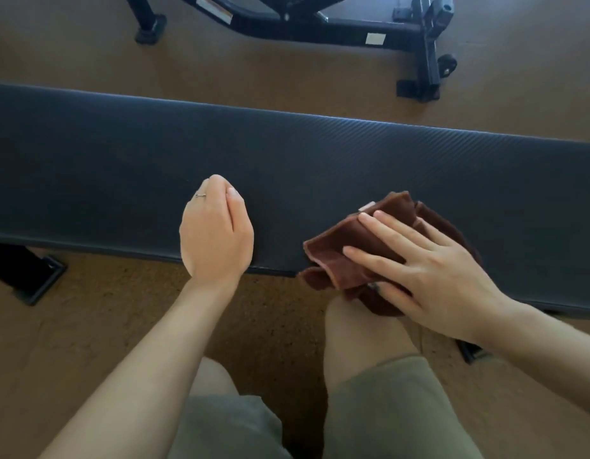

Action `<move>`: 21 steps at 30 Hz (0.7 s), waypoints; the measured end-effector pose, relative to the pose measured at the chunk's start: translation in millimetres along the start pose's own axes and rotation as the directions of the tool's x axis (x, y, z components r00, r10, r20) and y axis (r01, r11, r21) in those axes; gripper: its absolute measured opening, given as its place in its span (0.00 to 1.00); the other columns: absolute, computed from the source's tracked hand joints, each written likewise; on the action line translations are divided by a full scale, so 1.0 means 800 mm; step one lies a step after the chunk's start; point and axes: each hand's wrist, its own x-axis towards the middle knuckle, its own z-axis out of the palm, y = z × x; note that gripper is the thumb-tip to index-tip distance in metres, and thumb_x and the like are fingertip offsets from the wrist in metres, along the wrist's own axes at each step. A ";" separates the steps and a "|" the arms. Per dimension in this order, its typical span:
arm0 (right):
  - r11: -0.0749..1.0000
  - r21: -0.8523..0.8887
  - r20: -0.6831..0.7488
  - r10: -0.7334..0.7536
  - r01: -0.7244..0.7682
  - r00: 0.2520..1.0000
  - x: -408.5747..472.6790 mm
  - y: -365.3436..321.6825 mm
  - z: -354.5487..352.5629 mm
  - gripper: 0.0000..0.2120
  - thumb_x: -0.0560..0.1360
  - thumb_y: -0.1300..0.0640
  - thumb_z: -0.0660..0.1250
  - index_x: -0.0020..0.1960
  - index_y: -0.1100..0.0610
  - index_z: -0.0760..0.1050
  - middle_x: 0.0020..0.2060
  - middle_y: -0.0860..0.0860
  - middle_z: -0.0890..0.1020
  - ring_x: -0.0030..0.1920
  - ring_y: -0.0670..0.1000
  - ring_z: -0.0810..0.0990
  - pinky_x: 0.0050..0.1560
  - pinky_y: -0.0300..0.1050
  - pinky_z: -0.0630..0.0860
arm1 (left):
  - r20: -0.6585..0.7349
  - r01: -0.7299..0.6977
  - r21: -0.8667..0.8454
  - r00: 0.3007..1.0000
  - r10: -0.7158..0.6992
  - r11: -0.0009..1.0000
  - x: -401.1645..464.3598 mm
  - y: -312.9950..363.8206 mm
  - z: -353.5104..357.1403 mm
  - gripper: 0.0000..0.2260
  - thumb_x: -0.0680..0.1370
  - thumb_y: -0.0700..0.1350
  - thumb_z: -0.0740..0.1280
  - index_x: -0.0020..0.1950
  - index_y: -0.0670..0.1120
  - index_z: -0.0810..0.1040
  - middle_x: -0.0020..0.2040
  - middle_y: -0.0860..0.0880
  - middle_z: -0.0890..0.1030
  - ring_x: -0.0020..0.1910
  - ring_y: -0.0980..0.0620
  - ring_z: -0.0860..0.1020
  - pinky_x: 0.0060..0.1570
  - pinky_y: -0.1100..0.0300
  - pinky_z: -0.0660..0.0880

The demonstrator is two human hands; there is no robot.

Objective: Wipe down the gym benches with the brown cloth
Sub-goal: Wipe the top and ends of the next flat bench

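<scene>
While the right hand [429, 270] lies flat with straight fingers spread over the brown cloth [363, 246], pressing it down and not curling round it, the cloth sits bunched at the near edge of the bench pad [287, 154], the counter here, with a fold spilling over that edge toward the person's knee. The left hand [216, 226] rests on the same near edge, well apart to the left of the cloth, fingers loosely curled and holding nothing; I judge it a bracing hand and no grip at all.

The relation that matters is the counter's long axis. It runs left to right across the view, and the cloth lies right of the middle, so the greater unwiped-looking stretch lies away to the left, past the left hand, with a shorter stretch going off the right side of the view. A stroke along that axis would likely carry the cloth toward the left hand, which would need to lift clear. The right hand is the nearer one and already on the cloth. Beyond the far edge, on the floor, stands the dark frame of a second bench [320, 24], not yet reachable from this stance, I would guess.
</scene>
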 end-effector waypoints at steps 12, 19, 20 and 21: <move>0.952 -0.023 -0.058 -0.306 0.305 0.950 0.113 -0.050 0.011 0.26 0.86 0.44 0.56 0.82 0.47 0.62 0.83 0.54 0.61 0.83 0.57 0.56 0.81 0.63 0.57 | -0.068 0.047 -0.090 0.996 -0.053 0.995 0.002 0.001 -0.005 0.11 0.82 0.41 0.54 0.42 0.41 0.71 0.36 0.45 0.75 0.34 0.48 0.72 0.36 0.55 0.68; 0.965 0.030 -0.008 -0.259 0.259 0.966 0.024 0.036 -0.004 0.26 0.86 0.42 0.51 0.82 0.47 0.63 0.83 0.52 0.60 0.84 0.55 0.53 0.82 0.61 0.54 | -0.027 0.089 -0.010 0.996 -0.090 0.996 -0.001 0.007 -0.004 0.11 0.82 0.43 0.53 0.41 0.43 0.67 0.36 0.48 0.71 0.35 0.47 0.70 0.35 0.52 0.65; 0.964 0.043 -0.004 -0.262 0.262 0.965 0.035 0.033 -0.006 0.26 0.86 0.42 0.50 0.82 0.46 0.63 0.83 0.51 0.60 0.84 0.54 0.54 0.82 0.60 0.52 | -0.030 0.100 -0.007 0.994 -0.101 0.995 -0.001 0.008 -0.004 0.11 0.82 0.43 0.53 0.41 0.43 0.67 0.35 0.49 0.70 0.35 0.47 0.69 0.36 0.53 0.63; 0.962 0.058 -0.001 -0.268 0.268 0.963 0.052 0.027 -0.008 0.26 0.86 0.41 0.49 0.82 0.46 0.63 0.83 0.51 0.60 0.84 0.54 0.54 0.83 0.58 0.49 | -0.034 0.106 -0.004 0.994 -0.106 0.994 -0.001 0.008 -0.003 0.11 0.82 0.42 0.53 0.41 0.43 0.67 0.35 0.49 0.70 0.35 0.48 0.69 0.36 0.55 0.61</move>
